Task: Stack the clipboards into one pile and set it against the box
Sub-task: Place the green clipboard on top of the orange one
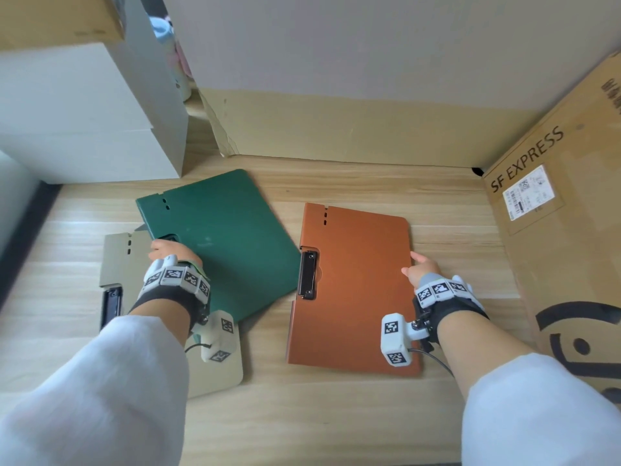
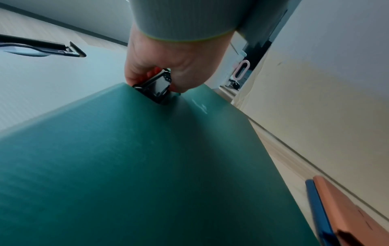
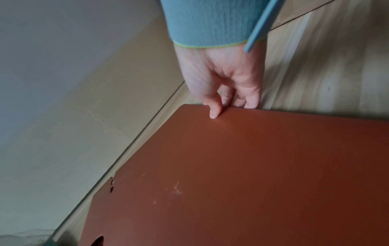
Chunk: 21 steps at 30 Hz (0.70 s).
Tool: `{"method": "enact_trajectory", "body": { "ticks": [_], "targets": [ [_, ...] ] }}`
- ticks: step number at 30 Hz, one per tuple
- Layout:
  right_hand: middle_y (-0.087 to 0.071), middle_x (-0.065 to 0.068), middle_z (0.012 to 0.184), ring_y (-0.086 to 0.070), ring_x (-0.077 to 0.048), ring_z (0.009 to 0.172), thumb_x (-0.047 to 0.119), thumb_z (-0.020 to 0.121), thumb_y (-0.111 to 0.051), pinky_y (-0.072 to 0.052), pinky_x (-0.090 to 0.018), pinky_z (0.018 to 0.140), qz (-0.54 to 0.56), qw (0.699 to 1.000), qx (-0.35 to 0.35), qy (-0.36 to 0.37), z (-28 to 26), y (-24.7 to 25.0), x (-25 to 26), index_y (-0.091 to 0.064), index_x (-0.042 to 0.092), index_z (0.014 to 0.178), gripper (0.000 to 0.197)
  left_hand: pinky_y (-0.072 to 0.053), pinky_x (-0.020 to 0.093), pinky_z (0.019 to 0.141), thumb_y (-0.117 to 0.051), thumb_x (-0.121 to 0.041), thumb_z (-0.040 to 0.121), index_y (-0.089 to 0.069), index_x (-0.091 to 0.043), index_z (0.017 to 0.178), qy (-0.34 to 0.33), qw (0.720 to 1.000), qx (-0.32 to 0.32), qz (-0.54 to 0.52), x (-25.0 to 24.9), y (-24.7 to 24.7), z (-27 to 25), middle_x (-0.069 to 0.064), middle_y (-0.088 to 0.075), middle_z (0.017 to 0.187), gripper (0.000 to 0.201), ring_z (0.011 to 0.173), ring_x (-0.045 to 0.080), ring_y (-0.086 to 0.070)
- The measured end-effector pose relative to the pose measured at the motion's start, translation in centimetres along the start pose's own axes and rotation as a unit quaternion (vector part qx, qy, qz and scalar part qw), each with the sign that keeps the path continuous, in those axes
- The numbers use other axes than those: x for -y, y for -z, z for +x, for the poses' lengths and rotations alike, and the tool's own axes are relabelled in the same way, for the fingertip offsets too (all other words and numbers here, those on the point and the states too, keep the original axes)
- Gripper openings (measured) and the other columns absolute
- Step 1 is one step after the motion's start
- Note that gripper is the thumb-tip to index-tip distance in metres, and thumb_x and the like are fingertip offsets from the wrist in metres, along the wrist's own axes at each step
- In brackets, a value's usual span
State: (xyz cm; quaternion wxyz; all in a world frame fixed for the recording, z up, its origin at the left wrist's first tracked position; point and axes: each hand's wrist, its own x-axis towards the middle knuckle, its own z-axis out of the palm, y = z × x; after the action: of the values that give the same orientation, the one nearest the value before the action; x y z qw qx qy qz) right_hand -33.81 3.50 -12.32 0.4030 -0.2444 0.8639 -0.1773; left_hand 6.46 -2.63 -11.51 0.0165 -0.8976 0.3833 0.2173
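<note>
Clipboards lay flat on the wooden floor: your left hand (image 2: 168, 66) pinched the stiff green plastic clipboard (image 1: 221, 240) by its black metal clip (image 2: 155, 89), over a beige one (image 1: 117, 260); right fingers (image 3: 214, 108) curled on the rust-orange board's (image 1: 356, 284) edge, near the SF Express cardboard box (image 1: 564, 230). Light, slick, probably slide-prone.

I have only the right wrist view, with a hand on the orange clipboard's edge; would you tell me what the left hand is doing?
Observer: The left hand grips the black clip of a green clipboard, which partly overlaps a beige clipboard.
Operator: Thank you. Is anything lying beneath the orange one?
Observer: Yes. The left wrist view shows a blue clipboard directly under the orange clipboard.
</note>
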Motion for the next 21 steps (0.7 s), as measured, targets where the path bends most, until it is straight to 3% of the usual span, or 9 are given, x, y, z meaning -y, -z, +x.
{"method": "enact_trajectory", "body": {
  "ticks": [2, 4, 7, 10, 11, 15, 17, 20, 21],
  "targets": [
    [-0.049, -0.012, 0.142, -0.052, -0.017, 0.068, -0.003, 0.091, -0.049, -0.04, -0.023, 0.052, -0.003, 1.0, 0.006, 0.006, 0.4, 0.1, -0.3, -0.039, 0.02, 0.142, 0.057, -0.042, 0.037, 0.102, -0.041, -0.015, 0.098, -0.03, 0.0, 0.143, -0.006, 0.999, 0.022, -0.032, 0.3, 0.8, 0.8, 0.021, -0.043, 0.14, 0.049, 0.13, 0.033, -0.047],
    [-0.052, -0.012, 0.14, -0.038, -0.009, 0.054, -0.001, 0.09, -0.05, -0.032, -0.021, 0.047, -0.014, 1.0, 0.003, 0.006, 1.1, 0.2, -0.7, -0.04, 0.022, 0.142, 0.057, -0.043, 0.042, 0.1, -0.041, -0.01, 0.097, -0.031, 0.003, 0.142, -0.026, 0.996, -0.01, -0.082, 0.6, 1.9, 1.7, 0.025, -0.045, 0.141, 0.047, 0.127, 0.039, -0.049],
    [-0.053, -0.01, 0.139, -0.048, -0.013, 0.058, 0.001, 0.09, -0.051, -0.04, -0.025, 0.051, -0.032, 0.999, 0.002, 0.004, 1.2, 0.5, -0.6, -0.041, 0.023, 0.141, 0.056, -0.038, 0.047, 0.105, -0.045, -0.006, 0.095, -0.033, 0.008, 0.136, -0.008, 0.996, -0.015, -0.082, 0.9, 3.8, 2.7, 0.03, -0.045, 0.138, 0.045, 0.128, 0.043, -0.045],
    [-0.053, -0.009, 0.139, -0.061, -0.027, 0.095, 0.001, 0.09, -0.051, -0.049, -0.034, 0.081, -0.04, 0.999, 0.002, 0.008, 0.5, 0.3, 0.2, -0.042, 0.021, 0.141, 0.055, -0.038, 0.048, 0.104, -0.046, -0.007, 0.094, -0.037, 0.01, 0.133, -0.035, 0.995, -0.006, -0.098, 0.5, 4.7, 2.3, 0.033, -0.048, 0.134, 0.043, 0.124, 0.045, -0.048],
    [-0.054, -0.01, 0.138, -0.059, -0.025, 0.093, 0.001, 0.09, -0.051, -0.048, -0.033, 0.082, -0.037, 0.999, 0.004, 0.011, 0.4, 0.1, 0.4, -0.042, 0.02, 0.141, 0.055, -0.039, 0.048, 0.103, -0.046, -0.008, 0.094, -0.037, 0.011, 0.133, -0.056, 0.994, -0.003, -0.096, 0.2, 4.6, 1.8, 0.034, -0.049, 0.132, 0.044, 0.122, 0.046, -0.05],
    [-0.057, -0.012, 0.134, -0.048, -0.017, 0.061, 0.001, 0.09, -0.05, -0.039, -0.025, 0.054, -0.018, 1.0, 0.016, 0.011, 0.4, -1.4, 1.3, -0.044, 0.02, 0.139, 0.053, -0.04, 0.047, 0.101, -0.044, -0.006, 0.094, -0.036, 0.011, 0.132, -0.119, 0.987, 0.044, -0.099, -2.3, 2.9, -1.1, 0.033, -0.05, 0.13, 0.042, 0.121, 0.045, -0.051],
    [-0.057, -0.011, 0.134, -0.053, -0.021, 0.077, 0.004, 0.091, -0.049, -0.045, -0.027, 0.063, -0.001, 1.0, 0.029, 0.002, 0.2, -2.1, 1.7, -0.046, 0.019, 0.138, 0.049, -0.039, 0.046, 0.101, -0.045, -0.007, 0.095, -0.035, 0.009, 0.131, -0.135, 0.983, 0.081, -0.096, -3.9, 1.7, -2.7, 0.03, -0.05, 0.132, 0.041, 0.122, 0.043, -0.05],
    [-0.052, -0.01, 0.139, -0.054, -0.027, 0.114, 0.011, 0.092, -0.05, -0.043, -0.034, 0.101, 0.02, 0.999, 0.05, -0.01, -0.3, -2.6, 2.2, -0.047, 0.015, 0.137, 0.045, -0.039, 0.046, 0.103, -0.046, -0.007, 0.096, -0.033, 0.007, 0.133, -0.151, 0.977, 0.12, -0.096, -5.6, -0.3, -4.9, 0.03, -0.047, 0.135, 0.042, 0.126, 0.043, -0.048],
    [-0.051, -0.01, 0.139, -0.051, -0.029, 0.121, 0.013, 0.092, -0.051, -0.041, -0.038, 0.106, 0.023, 0.998, 0.055, -0.014, -0.3, -2.6, 2.3, -0.047, 0.014, 0.137, 0.045, -0.038, 0.045, 0.104, -0.046, -0.007, 0.096, -0.033, 0.007, 0.133, -0.155, 0.975, 0.125, -0.094, -6.1, -1.0, -5.6, 0.029, -0.046, 0.137, 0.042, 0.127, 0.042, -0.047]
  ]
}}
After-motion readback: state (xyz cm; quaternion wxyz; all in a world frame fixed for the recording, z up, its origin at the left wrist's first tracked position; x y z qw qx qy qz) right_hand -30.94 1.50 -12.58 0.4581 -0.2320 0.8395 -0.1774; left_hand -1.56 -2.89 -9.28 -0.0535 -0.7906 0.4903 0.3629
